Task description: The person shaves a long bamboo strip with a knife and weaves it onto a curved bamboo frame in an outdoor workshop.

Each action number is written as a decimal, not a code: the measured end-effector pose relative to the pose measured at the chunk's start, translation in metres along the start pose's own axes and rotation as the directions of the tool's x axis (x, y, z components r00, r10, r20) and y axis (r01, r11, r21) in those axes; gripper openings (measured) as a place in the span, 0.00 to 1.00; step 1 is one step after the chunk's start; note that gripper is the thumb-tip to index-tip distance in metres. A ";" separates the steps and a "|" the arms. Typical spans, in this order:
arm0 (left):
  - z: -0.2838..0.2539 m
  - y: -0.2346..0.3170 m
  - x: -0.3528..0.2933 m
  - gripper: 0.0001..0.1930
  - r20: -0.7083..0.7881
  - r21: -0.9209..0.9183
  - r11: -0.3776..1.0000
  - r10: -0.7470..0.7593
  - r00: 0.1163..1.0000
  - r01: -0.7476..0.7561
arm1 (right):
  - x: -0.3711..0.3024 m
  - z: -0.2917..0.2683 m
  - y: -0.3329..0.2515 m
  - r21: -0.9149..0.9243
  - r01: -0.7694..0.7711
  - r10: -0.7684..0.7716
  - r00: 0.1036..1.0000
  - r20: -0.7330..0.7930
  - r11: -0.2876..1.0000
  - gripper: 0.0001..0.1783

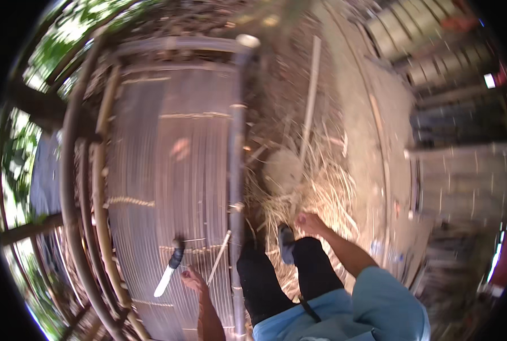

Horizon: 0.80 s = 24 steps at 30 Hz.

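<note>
My left hand (192, 279) is over the slatted bamboo bench, its fingers curled. Beside it lies a knife (170, 267) with a dark handle and a pale blade pointing toward me. A thin bamboo stick (219, 257) rests just right of that hand, and I cannot tell whether they touch. My right hand (309, 223) is closed above a heap of pale bamboo shavings (327, 190). Whatever it may hold is blurred. Beyond it, a long bamboo strip (311, 91) extends away, roughly in line with the hand; their contact is unclear.
The bench (191, 165) runs along my left, edged by a round bamboo pole (236, 131). Pole railings (71, 159) stand farther left. A rounded block (282, 170) sits among the shavings. Woven bamboo panels (464, 182) line the right, with a clear plastic bottle (377, 248) near them.
</note>
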<state>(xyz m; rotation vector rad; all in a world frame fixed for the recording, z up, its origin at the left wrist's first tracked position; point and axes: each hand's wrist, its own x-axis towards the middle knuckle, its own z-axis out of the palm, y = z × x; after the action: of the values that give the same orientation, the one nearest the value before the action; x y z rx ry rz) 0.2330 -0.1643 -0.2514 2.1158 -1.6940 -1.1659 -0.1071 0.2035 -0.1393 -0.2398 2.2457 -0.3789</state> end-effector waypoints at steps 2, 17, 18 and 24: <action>0.014 0.012 -0.016 0.17 0.188 -0.153 0.977 0.176 0.966 -0.148 | 0.012 -0.007 0.032 0.124 -0.036 0.044 0.997 -0.062 0.992 0.18; 0.306 0.133 -0.238 0.07 0.830 -0.025 0.522 0.486 0.273 -0.853 | 0.148 0.117 0.225 0.745 -0.118 0.333 0.932 -0.146 0.656 0.09; 0.311 0.126 -0.226 0.05 0.835 -0.028 0.478 0.494 0.242 -0.878 | 0.145 0.132 0.222 0.706 -0.009 0.221 0.952 -0.210 0.709 0.10; 0.262 0.137 -0.272 0.06 0.782 0.084 0.697 0.397 0.481 -0.712 | 0.090 0.129 0.168 0.541 0.058 0.152 0.930 -0.335 0.839 0.17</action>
<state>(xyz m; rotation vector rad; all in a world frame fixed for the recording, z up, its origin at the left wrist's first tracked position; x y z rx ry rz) -0.0539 0.1154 -0.2238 0.9612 -2.9086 -1.5988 -0.0740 0.3099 -0.3406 0.2098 2.3822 -1.0911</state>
